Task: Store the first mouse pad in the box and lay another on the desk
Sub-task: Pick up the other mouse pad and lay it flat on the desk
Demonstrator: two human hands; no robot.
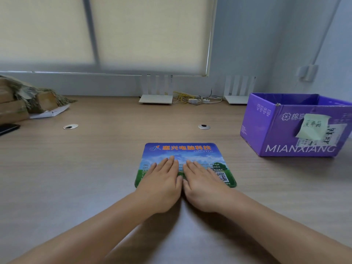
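Note:
A mouse pad (182,152) printed with blue sky, green grass and orange characters lies flat on the wooden desk (106,159) in the middle. My left hand (162,184) and my right hand (202,184) rest side by side, palms down with fingers stretched out, on the pad's near half. Neither hand grips anything. A purple cardboard box (266,130) marked MIANXIANG stands open at the right, with a yellow note stuck on its front; its inside is hidden from here.
Two white routers (156,99) (236,99) with cables stand at the back by the wall. Brown parcels (22,103) and a dark phone (8,128) lie at the far left. Two round cable grommets (70,127) (204,127) sit in the desk.

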